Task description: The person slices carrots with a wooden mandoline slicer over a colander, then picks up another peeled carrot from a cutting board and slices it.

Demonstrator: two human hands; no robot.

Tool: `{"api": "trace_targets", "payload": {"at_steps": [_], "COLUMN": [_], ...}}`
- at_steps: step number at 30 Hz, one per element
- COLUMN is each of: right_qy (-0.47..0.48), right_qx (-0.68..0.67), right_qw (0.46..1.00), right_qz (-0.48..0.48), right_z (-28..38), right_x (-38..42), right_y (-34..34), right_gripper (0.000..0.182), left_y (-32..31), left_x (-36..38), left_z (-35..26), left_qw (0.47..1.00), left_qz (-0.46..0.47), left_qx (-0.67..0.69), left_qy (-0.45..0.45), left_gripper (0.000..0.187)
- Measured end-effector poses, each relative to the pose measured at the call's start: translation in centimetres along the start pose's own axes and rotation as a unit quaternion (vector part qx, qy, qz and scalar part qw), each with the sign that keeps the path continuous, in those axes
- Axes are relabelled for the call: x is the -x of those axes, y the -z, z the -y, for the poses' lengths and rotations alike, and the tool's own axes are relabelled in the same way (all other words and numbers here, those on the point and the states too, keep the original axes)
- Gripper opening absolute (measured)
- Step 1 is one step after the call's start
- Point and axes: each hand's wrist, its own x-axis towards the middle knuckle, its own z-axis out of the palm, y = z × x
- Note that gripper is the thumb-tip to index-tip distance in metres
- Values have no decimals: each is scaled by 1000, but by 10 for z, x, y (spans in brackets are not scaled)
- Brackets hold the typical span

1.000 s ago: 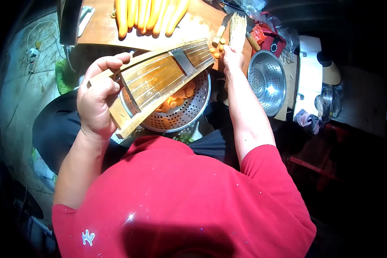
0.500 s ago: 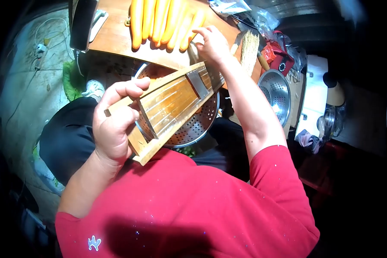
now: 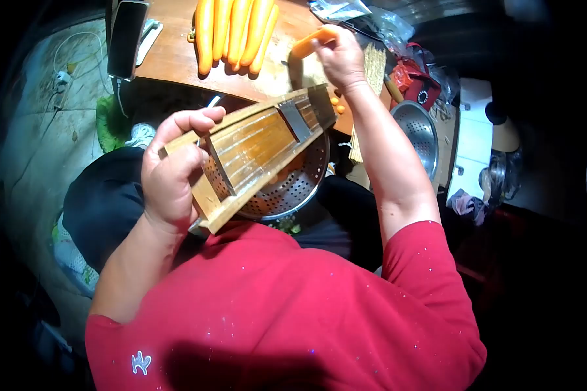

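My left hand is closed around the near end of a wooden mandoline slicer, which tilts up and away to the right. A metal blade plate crosses its bed toward the far end. Below the slicer is a metal colander, partly covered by it. Above the table, my right hand grips a peeled carrot, its fingers wrapped round one end. Several more peeled carrots lie side by side on the wooden table, to the left of that hand.
A phone stands at the table's left edge with a cable attached. Small carrot pieces lie beyond the slicer's tip. To the right are a straw brush, a second metal colander and a red bag.
My right hand has picked up the rightmost carrot from the row and moved it right, off the table. The slicer in my left hand has shifted slightly.
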Motion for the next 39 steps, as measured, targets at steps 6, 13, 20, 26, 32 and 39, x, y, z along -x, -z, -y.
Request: {"api": "trace_targets", "payload": {"at_steps": [6, 13, 20, 26, 32, 39], "right_qy": [-159, -72, -172, -309, -286, -194], "right_qx": [-442, -414, -497, -436, -438, -598], "right_qw": [883, 903, 850, 845, 852, 775], "right_qz": [-8, 90, 29, 1, 14, 63], "right_z": [39, 81, 79, 67, 65, 67], "right_x": [68, 118, 119, 125, 120, 125], "right_y": [88, 119, 108, 79, 78, 79], "right_gripper": [31, 32, 37, 47, 48, 45], "left_y": [4, 0, 5, 1, 4, -2], "left_x": [-2, 0, -6, -4, -7, -5], "left_z": [6, 6, 6, 5, 6, 2], "left_qw": [999, 999, 999, 1000, 999, 999], "left_qz": [21, 5, 14, 16, 18, 16], "left_qx": [18, -38, -37, -9, -36, -25], "left_qy": [-17, -29, -28, -14, -28, -25], "left_gripper": [34, 35, 36, 36, 36, 36]}}
